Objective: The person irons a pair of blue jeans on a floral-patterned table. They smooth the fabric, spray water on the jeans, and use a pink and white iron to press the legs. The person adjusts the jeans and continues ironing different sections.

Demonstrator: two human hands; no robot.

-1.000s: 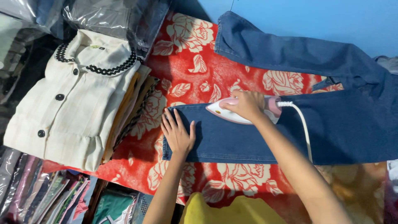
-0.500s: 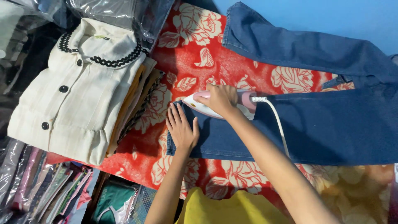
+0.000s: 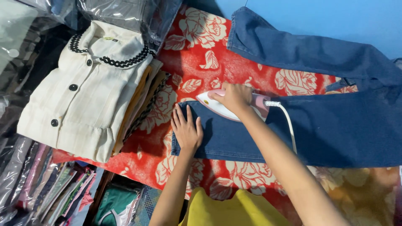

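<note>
The right hand (image 3: 235,97) is closed around the handle of a pink and white iron (image 3: 228,108), which sits on the hem end of a blue denim trouser leg (image 3: 293,134). The jeans lie spread on a red floral blanket (image 3: 197,58), the worked leg running along the blanket's near edge and the other leg along its far edge. The left hand (image 3: 186,129) lies flat and open on the denim just beside the iron's tip, fingers spread, gripping nothing, pinning the cloth near the hem.

The iron looks rigid, fairly heavy and hot underneath, so the handle on top is the only sensible hold; its white cord (image 3: 289,125) trails over the denim towards the near edge. The denim looks thick and soft, limp enough to shift unless pressed flat.

At the blanket's left edge stands a stack of folded clothes topped by a cream blouse (image 3: 83,92) with black buttons.

Compared with the earlier frames, the iron has slid along the leg towards the hem and now sits close to the left hand, which has stayed in much the same place on the cloth.
</note>
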